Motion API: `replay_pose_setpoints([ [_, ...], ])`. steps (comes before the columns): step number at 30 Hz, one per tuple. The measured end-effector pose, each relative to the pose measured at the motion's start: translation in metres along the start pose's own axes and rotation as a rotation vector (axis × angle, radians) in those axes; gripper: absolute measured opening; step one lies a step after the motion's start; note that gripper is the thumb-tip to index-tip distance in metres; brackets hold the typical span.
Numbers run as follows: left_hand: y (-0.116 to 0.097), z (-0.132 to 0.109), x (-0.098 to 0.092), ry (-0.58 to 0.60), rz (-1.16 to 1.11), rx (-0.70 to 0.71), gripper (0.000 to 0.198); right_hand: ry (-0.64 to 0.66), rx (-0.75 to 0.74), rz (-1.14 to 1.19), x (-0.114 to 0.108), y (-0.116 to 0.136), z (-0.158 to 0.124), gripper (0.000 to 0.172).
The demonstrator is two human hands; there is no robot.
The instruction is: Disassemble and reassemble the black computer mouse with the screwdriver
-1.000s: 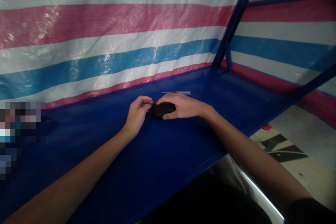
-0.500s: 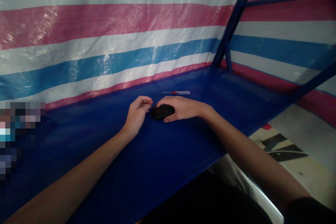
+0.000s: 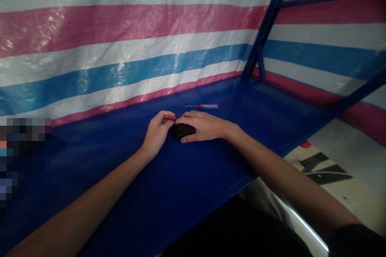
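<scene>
A black computer mouse point(image 3: 181, 130) lies on the blue tabletop point(image 3: 181, 184), near the middle of it and a little toward the back edge, pinned under your right hand point(image 3: 205, 126). Your right fingers point(image 3: 188, 117) drape over the top of the mouse and close around it, the thumb pressed along its near side, so only its left end and front edge show. Your left hand point(image 3: 157, 132) rests on the tabletop just beside that exposed end. Its fingers point(image 3: 167, 115) are curled in tight, with the tips gathered against the thumb. Whether those tips touch the mouse, or pinch anything small, cannot be told from this view. Both your forearms stretch in from the lower edge, the left bare arm lying flat along the blue surface.

Just beyond your right hand, apart from it, a slim screwdriver point(image 3: 202, 106) with a red collar and clear handle lies flat, its shaft pointing left. Behind the tabletop hangs a tarpaulin point(image 3: 120, 48) striped white, pink and blue, which carries on round the right side. A dark blue metal post point(image 3: 265, 28) of the frame rises at the back right corner. At lower right, past the tabletop's edge, a pale floor point(image 3: 346, 168) with dark markings shows. A pixelated patch point(image 3: 21, 156) covers part of the left edge.
</scene>
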State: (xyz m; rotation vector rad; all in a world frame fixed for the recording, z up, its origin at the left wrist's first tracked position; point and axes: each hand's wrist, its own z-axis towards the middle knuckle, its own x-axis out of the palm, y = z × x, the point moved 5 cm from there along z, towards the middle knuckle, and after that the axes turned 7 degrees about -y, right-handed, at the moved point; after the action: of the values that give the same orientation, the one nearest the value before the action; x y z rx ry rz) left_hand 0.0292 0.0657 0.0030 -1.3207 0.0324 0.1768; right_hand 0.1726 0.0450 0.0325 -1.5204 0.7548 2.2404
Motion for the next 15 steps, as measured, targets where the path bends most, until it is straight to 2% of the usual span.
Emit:
replay_pose_setpoints([
  [6, 0.000, 0.000, 0.003, 0.074, 0.032, 0.035, 0.021, -0.042, -0.026, -0.113, 0.006, 0.003, 0.003, 0.050],
  [9, 0.000, 0.001, 0.002, 0.061, 0.003, 0.029, 0.022, -0.059, -0.020, -0.117, 0.005, 0.004, 0.003, 0.048],
  [13, -0.001, 0.002, -0.001, -0.017, -0.052, -0.005, 0.012, -0.155, 0.009, -0.061, -0.007, 0.006, 0.003, 0.048],
  [15, -0.002, 0.000, 0.002, 0.029, -0.107, -0.068, 0.017, -0.218, 0.030, -0.034, -0.015, 0.006, 0.002, 0.048],
])
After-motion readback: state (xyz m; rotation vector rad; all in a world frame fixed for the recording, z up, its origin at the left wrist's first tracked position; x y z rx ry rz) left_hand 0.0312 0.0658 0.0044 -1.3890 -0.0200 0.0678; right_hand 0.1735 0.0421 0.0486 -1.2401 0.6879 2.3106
